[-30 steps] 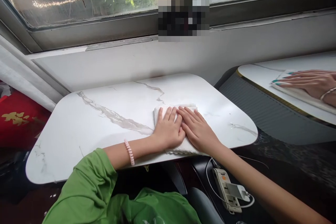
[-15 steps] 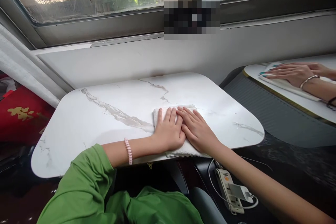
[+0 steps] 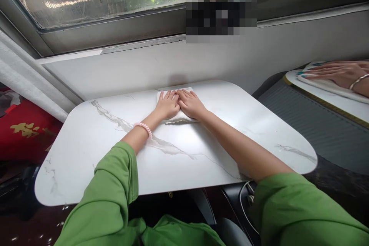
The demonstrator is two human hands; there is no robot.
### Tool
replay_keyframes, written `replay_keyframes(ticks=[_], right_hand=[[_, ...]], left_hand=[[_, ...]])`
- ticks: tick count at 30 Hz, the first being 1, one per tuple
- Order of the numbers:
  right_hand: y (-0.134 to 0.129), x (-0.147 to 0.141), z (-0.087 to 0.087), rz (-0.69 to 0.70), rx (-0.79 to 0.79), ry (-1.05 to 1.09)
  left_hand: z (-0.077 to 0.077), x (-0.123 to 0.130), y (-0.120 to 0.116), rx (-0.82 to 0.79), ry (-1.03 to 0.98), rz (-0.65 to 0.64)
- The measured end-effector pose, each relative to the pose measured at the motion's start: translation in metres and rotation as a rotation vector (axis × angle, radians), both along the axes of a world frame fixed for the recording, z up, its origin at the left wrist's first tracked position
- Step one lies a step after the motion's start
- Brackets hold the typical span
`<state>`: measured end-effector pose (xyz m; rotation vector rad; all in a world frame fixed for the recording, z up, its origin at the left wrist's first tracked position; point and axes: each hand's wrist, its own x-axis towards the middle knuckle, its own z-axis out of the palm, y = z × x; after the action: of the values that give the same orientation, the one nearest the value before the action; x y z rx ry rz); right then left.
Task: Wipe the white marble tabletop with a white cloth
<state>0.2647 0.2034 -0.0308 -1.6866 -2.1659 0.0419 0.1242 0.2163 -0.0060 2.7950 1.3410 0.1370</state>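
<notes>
A folded white cloth lies flat near the far edge of a white marble-patterned table. Both hands rest on it, side by side and touching. My left hand presses down with its fingers spread, a pink coiled band around the wrist. Beside it, my right hand lies flat with fingers stretched out, its fingertips close to the left hand's. Neither hand is closed around the cloth.
At the right, another person's hands lie on a cloth on a second white table. A red bag is at the left. Behind the table are a wall and windows. A white cable hangs below the front edge.
Both my hands and the cloth have slid away from me, from the table's front edge to near its far edge. The other person's hands appear further right.
</notes>
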Motion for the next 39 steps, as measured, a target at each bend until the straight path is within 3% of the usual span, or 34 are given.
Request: replay_keyframes(ticks=[7, 11, 15, 22, 33, 39], right_hand=[[0.047, -0.007, 0.002, -0.009, 0.005, -0.006], [0.053, -0.003, 0.001, 0.011, 0.025, -0.003], [0.046, -0.002, -0.001, 0.027, 0.025, -0.011], [-0.002, -0.008, -0.005, 0.031, 0.050, 0.015], [-0.113, -0.026, -0.003, 0.000, 0.054, -0.032], [-0.173, -0.037, -0.002, 0.069, 0.036, 0.034]], left_hand=[[-0.002, -0.003, 0.045, 0.031, -0.041, 0.047], [-0.006, 0.001, 0.050, 0.035, -0.060, 0.073], [-0.008, 0.000, 0.040, 0.048, -0.064, 0.098], [-0.009, -0.009, -0.008, 0.052, -0.059, 0.074], [-0.004, -0.029, -0.109, 0.042, -0.035, 0.006], [0.005, -0.045, -0.171, -0.003, -0.019, -0.014]])
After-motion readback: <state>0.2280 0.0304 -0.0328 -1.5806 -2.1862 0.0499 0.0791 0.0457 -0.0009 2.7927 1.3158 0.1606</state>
